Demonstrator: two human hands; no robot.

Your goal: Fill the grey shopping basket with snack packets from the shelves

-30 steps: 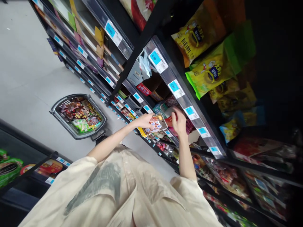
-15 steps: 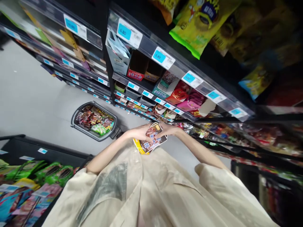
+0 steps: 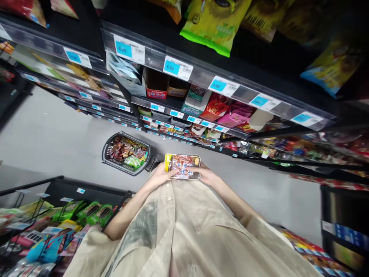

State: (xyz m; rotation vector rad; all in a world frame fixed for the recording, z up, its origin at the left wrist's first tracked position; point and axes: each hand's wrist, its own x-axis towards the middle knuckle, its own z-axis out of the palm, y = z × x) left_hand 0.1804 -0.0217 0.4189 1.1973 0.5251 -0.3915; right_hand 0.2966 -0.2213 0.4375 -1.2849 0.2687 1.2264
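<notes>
Left fingers: our left hand [image 3: 159, 176] curls around the near-left edge of the snack packets [image 3: 182, 166], thumb pressed on top.
Right fingers: our right hand [image 3: 206, 176] clasps the packets' right end, fingers wrapped around it.
Packets: a small flat stack held level against our shirt [image 3: 184, 227].
Basket [image 3: 127, 153]: on the floor just left of the packets, full of snacks.
Shelves [image 3: 219, 86]: above and beyond the packets, with blue price tags.

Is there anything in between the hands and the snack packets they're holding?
No. The left hand and right hand grip the stack of snack packets directly, one at each end, with nothing visible between them. The basket sits apart on the floor, beyond the packets.
</notes>
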